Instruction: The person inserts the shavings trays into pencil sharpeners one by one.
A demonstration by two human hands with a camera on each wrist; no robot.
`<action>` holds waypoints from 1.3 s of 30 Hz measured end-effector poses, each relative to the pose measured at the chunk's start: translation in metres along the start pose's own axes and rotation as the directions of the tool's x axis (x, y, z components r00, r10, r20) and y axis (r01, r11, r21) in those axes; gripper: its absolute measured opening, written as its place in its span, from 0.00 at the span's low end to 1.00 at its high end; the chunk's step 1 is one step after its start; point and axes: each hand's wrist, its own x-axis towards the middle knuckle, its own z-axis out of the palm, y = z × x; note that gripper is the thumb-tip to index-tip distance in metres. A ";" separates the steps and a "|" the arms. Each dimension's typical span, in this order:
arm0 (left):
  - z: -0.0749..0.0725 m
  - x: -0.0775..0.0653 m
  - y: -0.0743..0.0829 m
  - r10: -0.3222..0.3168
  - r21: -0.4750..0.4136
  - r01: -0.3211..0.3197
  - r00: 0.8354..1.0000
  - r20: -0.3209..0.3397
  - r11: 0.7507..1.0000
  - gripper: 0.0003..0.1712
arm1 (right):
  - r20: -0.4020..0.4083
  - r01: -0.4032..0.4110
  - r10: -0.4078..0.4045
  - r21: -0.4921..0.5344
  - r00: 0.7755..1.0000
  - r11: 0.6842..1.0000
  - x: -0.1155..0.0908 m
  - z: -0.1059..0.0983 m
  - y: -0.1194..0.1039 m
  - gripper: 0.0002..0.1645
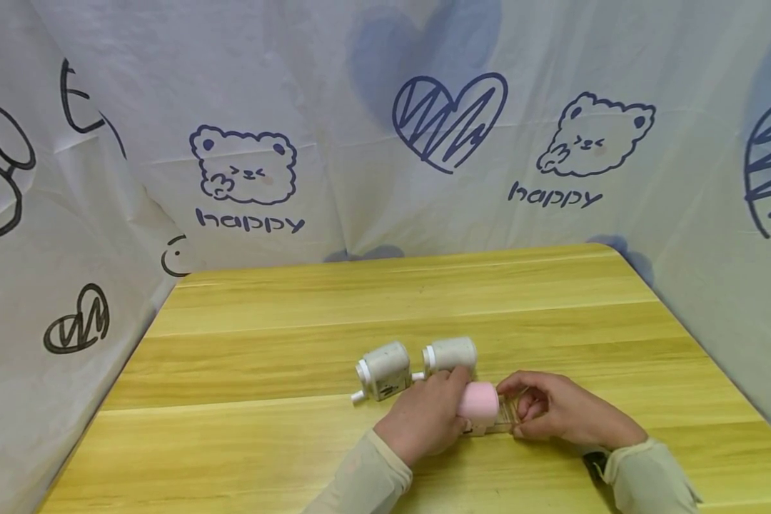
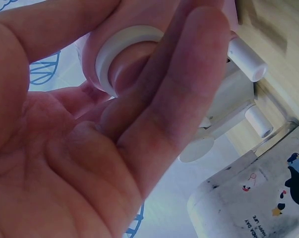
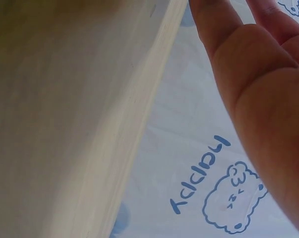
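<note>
What looks like a pink hand-crank pencil sharpener [image 1: 479, 401] lies near the front of the table, gripped in my left hand [image 1: 427, 414]. At its right end sits a clear drawer [image 1: 506, 415], which my right hand [image 1: 562, 410] pinches between thumb and forefinger. The left wrist view shows the pink body [image 2: 144, 15] and its white ring, with fingers across them. Two white pencil sharpeners, one on the left [image 1: 387, 368] and one on the right [image 1: 456, 353], stand just behind the left hand. In the right wrist view the held part is out of sight.
The wood-grain table [image 1: 263, 371] carries all the sharpeners. White crank handles, such as the left one [image 1: 358, 397], stick out from the white sharpeners. A cloth [image 1: 347, 143] printed with bears and hearts hangs behind the table and along its sides.
</note>
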 end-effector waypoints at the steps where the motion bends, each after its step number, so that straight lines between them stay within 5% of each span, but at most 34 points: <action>1: 0.000 0.000 0.000 0.001 0.001 -0.001 1.000 -0.003 1.000 0.24 | -0.001 -0.002 0.002 0.003 1.000 1.000 0.000 0.000 0.000 0.29; 39: -0.001 -0.001 0.001 0.001 0.004 -0.001 1.000 0.005 1.000 0.24 | -0.012 -0.020 0.020 -0.017 1.000 1.000 0.000 0.003 -0.003 0.31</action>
